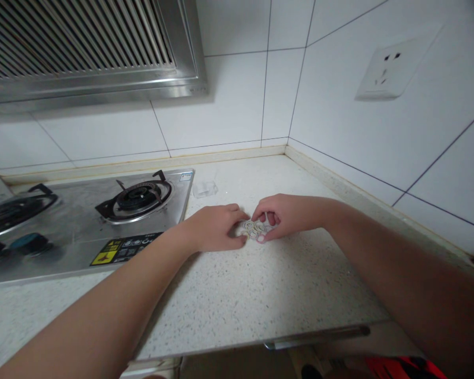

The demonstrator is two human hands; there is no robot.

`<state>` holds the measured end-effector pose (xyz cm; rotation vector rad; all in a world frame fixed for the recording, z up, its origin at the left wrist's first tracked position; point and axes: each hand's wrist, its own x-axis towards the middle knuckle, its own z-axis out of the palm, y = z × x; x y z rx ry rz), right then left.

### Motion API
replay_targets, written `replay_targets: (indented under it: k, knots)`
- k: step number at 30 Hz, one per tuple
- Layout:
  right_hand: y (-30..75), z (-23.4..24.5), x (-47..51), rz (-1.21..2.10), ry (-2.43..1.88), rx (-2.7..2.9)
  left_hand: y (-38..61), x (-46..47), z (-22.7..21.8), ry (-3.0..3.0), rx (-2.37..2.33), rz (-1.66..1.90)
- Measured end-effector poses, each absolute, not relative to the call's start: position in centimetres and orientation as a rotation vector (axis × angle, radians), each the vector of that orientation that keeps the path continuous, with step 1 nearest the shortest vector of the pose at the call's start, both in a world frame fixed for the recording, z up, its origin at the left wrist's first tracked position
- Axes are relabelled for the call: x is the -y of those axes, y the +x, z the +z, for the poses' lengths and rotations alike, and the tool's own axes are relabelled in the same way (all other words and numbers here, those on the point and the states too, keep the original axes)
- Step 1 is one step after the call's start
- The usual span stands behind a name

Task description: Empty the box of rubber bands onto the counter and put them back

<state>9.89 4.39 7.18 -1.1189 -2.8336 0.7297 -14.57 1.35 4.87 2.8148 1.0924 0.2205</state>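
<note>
A small heap of thin, pale rings (253, 229) lies on the speckled white countertop (260, 295); what they are made of I cannot make out. From the left, my left hand (220, 227) curves around the heap, thumb and fingers apart, fingertips at its edge. My right hand (281, 217) arches over the other side, its index finger and thumb spread to either side of the rings and its remaining fingers curled. Both hands touch or nearly touch the rings. Part of the heap is hidden behind the fingers.
A clear plastic box (205, 189) sits behind my left hand, near the steel gas stove (169, 223) with its black burner (138, 196). Above the stove hangs a range hood (185, 87). Tiled walls meet behind the counter, and a wall socket (391, 68) is at right.
</note>
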Motion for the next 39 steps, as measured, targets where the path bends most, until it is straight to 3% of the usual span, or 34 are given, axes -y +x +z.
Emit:
replay_targets:
  k: [22, 39]
  knots:
    - [9.1, 6.8, -4.4, 0.919, -1.137, 2.585, -13.4, -1.2, 4.6, 2.729, -1.131, 0.389]
    - [10.6, 7.0, -5.9, 0.683, -1.224, 2.292, -12.2, -0.3, 4.5, 2.996, -0.905, 0.181]
